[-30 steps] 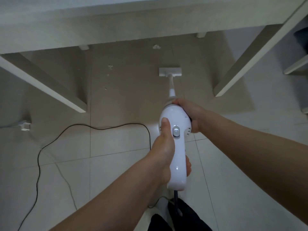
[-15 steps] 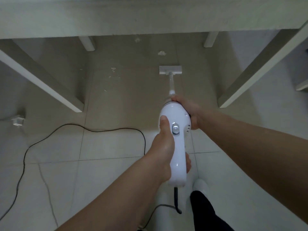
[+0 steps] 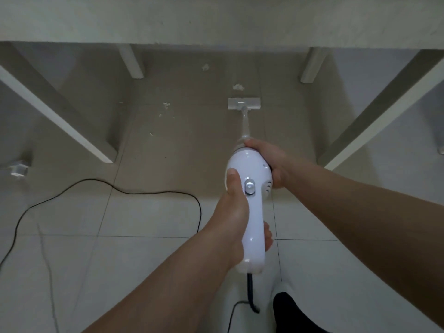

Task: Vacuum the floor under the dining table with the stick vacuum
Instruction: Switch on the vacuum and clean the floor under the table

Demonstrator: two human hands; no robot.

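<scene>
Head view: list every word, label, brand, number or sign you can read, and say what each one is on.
No text can be read in this view.
stick vacuum: white body shows no brand or label.
grey switch: faint marks, too blurred to read.
floor head: plain, no marking visible.
small white object on the floor at left: too small and blurred to tell.

No readable text, label, brand or number anywhere, not even on the stick vacuum.
</scene>
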